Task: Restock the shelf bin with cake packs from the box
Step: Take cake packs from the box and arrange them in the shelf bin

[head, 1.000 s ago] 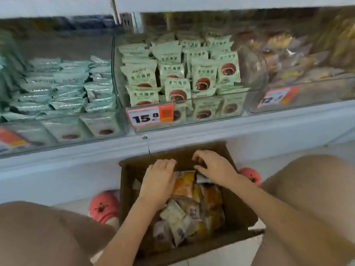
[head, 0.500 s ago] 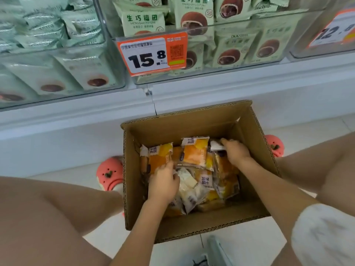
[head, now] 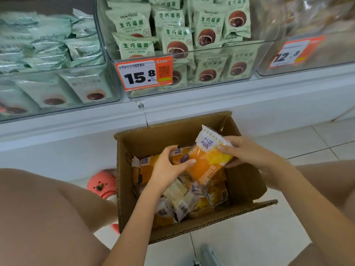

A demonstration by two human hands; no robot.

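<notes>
Now that my hands have come up off the pile they were rummaging through half a second ago, I hold an orange cake pack (head: 206,164) just above the loose packs (head: 180,198) in the cardboard box (head: 247,189) on the floor between my knees. My left hand (head: 169,167) curls round the pack's near end, thumb on top, and my right hand (head: 247,152) pinches its white sealed edge, which tilts up toward the shelf. The pack is clear of the heap, so I judge the picking is done and the carry comes next. Beyond the box stands the white shelf (head: 211,104), its clear bins (head: 257,60) full of green packs (head: 176,41) behind the 15.8 price tag (head: 144,74). Which bin takes mine I cannot tell.
</notes>
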